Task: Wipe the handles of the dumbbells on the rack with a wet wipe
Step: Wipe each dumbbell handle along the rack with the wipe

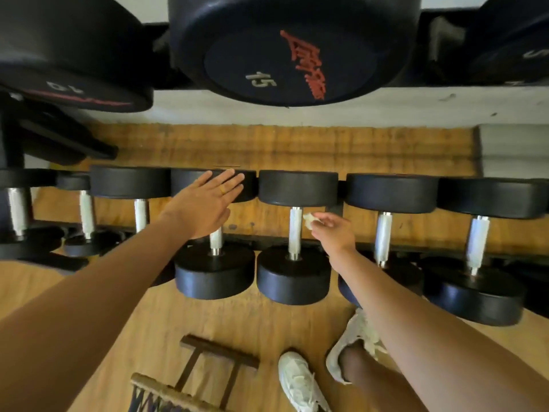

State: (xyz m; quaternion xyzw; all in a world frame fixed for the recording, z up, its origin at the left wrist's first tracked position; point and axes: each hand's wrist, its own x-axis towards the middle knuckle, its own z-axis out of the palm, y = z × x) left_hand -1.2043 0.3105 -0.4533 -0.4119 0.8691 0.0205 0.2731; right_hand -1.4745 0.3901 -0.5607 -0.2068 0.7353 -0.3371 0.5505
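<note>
Wooden floor [208, 322] lies under a low rack [267, 239] with dumbbells [392, 193] lined up in a row. The fingertips of my right hand [334, 231] pinch a small crumpled wet wipe [309, 220] at the right side of one knurled handle [295, 230]; I cannot tell whether it touches the metal. My left hand [202, 203] hangs flat with its fingers straight and spread, over the next dumbbell to the left. A bigger weight marked 15 [267, 55] sits above. My white shoes [300, 382] stand below.
</note>
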